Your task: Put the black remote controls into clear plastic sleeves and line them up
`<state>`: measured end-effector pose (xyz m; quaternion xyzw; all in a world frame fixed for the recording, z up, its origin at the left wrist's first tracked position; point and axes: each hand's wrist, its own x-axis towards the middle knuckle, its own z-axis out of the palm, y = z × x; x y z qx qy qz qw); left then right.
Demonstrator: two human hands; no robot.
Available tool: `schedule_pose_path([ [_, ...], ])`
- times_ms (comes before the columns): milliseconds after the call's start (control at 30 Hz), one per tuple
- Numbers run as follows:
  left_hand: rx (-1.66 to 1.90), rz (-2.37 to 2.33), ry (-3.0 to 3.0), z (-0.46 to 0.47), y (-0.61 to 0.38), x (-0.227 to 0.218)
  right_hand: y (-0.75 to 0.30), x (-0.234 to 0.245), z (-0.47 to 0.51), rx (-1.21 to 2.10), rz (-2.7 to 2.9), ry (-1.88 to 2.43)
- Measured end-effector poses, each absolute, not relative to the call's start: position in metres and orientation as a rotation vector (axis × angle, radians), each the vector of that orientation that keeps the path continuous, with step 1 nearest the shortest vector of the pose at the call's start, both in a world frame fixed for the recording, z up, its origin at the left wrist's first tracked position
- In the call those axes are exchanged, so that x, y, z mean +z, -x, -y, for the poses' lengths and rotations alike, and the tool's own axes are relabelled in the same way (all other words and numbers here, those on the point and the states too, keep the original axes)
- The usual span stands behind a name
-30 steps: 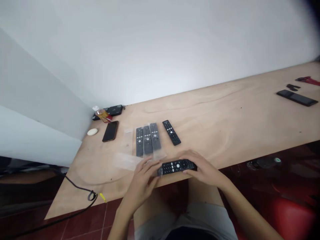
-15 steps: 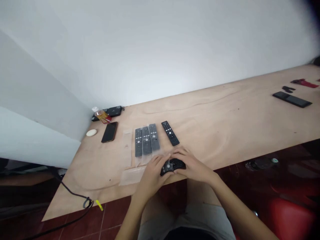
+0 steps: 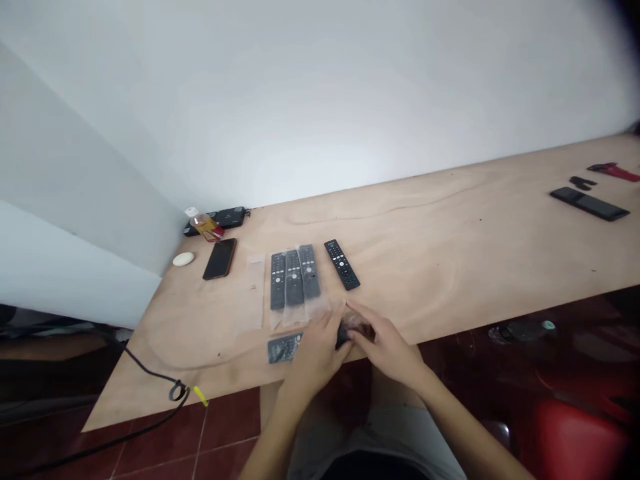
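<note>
A black remote control (image 3: 283,348) lies sideways at the table's front edge, inside a clear plastic sleeve. My left hand (image 3: 318,345) is closed over its middle, so that part is hidden. At the right end my right hand (image 3: 391,345) has thumb and fingers pinched on the sleeve's loose plastic (image 3: 356,319). Just beyond my hands, three sleeved remotes (image 3: 294,277) lie side by side. To their right is a bare remote (image 3: 342,265), and to their left a flat, clear plastic sleeve (image 3: 253,293).
A phone (image 3: 220,259), a white round object (image 3: 183,259), a bottle (image 3: 206,225) and black boxes (image 3: 229,217) are at the far left. Another black device (image 3: 590,203) lies far right, near a red-handled tool (image 3: 614,171). A black cable (image 3: 145,385) hangs by the left edge.
The remote between my hands has gone leftward into the plastic sleeve, its end now showing left of my left hand. My right hand has shifted from the remote's body to the sleeve's end.
</note>
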<state>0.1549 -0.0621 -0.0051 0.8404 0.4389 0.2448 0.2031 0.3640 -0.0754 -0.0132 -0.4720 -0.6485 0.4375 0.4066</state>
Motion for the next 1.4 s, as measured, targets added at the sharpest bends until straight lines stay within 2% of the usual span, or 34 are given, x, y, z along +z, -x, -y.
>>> schedule_pose_path([
  [200,0.657,-1.257,-2.366,0.068,-0.125,0.001,-0.422,-0.024,0.073,1.058,1.623,1.339],
  [300,0.639,-1.218,-2.383,0.075,-0.121,0.0,-0.45,-0.019,0.076,0.899,1.62,1.418],
  [400,0.654,-1.155,-2.402,0.075,-0.138,-0.001,-0.453,-0.006,0.081,0.736,1.786,1.32],
  [533,0.722,-1.139,-2.393,0.062,-0.155,0.002,-0.44,0.003,0.091,0.755,2.168,1.085],
  [733,0.906,-1.452,-2.401,0.043,-0.124,-0.011,-0.445,-0.009,0.114,0.715,2.148,1.113],
  [867,0.959,-1.493,-2.383,0.045,-0.115,-0.023,-0.426,-0.012,0.123,0.676,2.185,1.166],
  [1100,1.023,-1.489,-2.346,0.05,-0.119,-0.021,-0.381,-0.021,0.129,0.419,2.212,1.441],
  [1400,0.931,-1.459,-2.401,0.05,-0.116,-0.021,-0.318,-0.009,0.038,0.315,2.224,1.474],
])
